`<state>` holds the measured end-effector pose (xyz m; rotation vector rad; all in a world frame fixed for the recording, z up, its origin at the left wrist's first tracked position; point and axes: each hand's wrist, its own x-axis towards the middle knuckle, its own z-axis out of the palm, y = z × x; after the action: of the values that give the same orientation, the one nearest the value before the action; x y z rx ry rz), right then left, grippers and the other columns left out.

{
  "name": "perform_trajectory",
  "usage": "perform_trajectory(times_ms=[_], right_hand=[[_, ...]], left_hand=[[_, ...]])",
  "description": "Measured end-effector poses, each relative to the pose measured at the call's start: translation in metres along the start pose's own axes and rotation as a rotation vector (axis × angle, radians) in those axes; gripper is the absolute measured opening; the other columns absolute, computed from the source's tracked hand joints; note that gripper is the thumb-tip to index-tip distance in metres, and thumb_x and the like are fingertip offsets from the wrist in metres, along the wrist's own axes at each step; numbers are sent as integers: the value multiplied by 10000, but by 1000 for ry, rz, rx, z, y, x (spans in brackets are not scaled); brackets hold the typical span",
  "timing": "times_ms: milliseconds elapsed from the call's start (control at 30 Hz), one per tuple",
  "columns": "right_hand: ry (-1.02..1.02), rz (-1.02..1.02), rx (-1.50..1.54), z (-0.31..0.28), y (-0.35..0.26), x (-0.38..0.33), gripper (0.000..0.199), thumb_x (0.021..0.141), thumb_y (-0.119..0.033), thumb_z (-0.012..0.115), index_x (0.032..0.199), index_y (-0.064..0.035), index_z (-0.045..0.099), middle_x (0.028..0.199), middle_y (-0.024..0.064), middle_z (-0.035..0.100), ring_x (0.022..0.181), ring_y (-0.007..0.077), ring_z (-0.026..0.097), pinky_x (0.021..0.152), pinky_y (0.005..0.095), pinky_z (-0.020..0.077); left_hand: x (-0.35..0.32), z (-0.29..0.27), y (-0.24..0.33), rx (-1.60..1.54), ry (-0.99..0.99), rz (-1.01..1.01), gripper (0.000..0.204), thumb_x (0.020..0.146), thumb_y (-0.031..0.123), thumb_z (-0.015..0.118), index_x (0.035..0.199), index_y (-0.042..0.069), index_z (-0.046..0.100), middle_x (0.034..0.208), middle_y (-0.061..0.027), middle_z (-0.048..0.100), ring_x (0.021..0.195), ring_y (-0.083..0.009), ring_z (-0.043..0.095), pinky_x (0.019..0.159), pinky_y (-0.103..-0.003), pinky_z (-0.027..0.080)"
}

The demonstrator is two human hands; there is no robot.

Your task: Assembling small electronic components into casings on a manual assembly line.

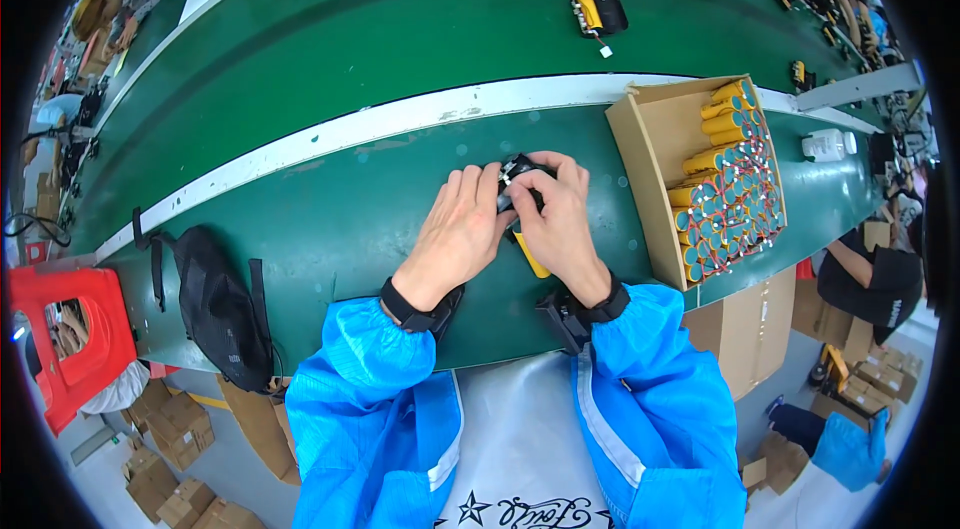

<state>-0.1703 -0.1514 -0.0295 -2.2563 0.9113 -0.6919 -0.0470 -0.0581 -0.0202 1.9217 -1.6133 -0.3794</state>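
Note:
My left hand (pixel 452 231) and my right hand (pixel 562 227) meet over the green workbench, both closed around a small black plastic housing (pixel 516 169). Pale or metallic bits show on it between the fingers, but most of it is covered. The right thumb and index finger press in at its near side. Just below, partly under my right hand, lies a yellow battery pack (pixel 531 255) on the bench. Right of my hands stands an open cardboard box (pixel 640 184) holding several yellow battery packs (pixel 722 179) with red and black leads and white plugs.
Beyond a white rail (pixel 400 117) runs a green conveyor belt (pixel 440 29), carrying a black housing with a yellow battery (pixel 598 11) and other black housings. A black bag (pixel 222 299) and red stool (pixel 75 329) are left; a clear bottle (pixel 828 145) stands right. Other people work nearby.

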Motion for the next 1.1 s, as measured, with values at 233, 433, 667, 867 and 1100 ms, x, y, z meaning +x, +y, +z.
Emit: perform_trajectory(times_ms=[233,433,667,867,1100], right_hand=[[65,18,130,9,18,-3,47,833,-64,659,873,-83,675,1130,137,593,1057,350,498,908,450,405],[146,-3,86,8,24,6,112,698,-204,695,764,-114,683,996,115,639,996,344,541,824,491,408],[35,224,167,-24,31,3,159,725,-120,654,758,34,676,1024,203,514,997,346,418,807,430,340],[30,301,97,-27,28,3,208,707,-142,664,717,64,641,1011,182,529,957,319,421,787,418,335],[77,213,40,-40,54,14,298,546,-241,697,649,34,649,837,234,522,859,368,457,721,447,343]], left_hand=[[7,4,2,12,-21,37,556,798,48,698,1280,-85,456,1072,-218,545,983,-389,529,855,-445,459],[21,22,-2,-16,-71,129,475,851,0,580,1298,-79,438,1142,-269,532,1061,-465,494,932,-507,418],[22,38,29,-8,-184,111,402,906,49,521,1275,-91,447,1247,-306,476,1139,-465,468,991,-487,372],[24,46,28,38,-210,129,353,931,87,504,1233,-93,475,1262,-310,472,1165,-460,464,1019,-481,351],[36,61,39,-18,-205,219,411,901,36,518,1295,-68,464,1238,-302,490,1136,-472,465,980,-484,388]])
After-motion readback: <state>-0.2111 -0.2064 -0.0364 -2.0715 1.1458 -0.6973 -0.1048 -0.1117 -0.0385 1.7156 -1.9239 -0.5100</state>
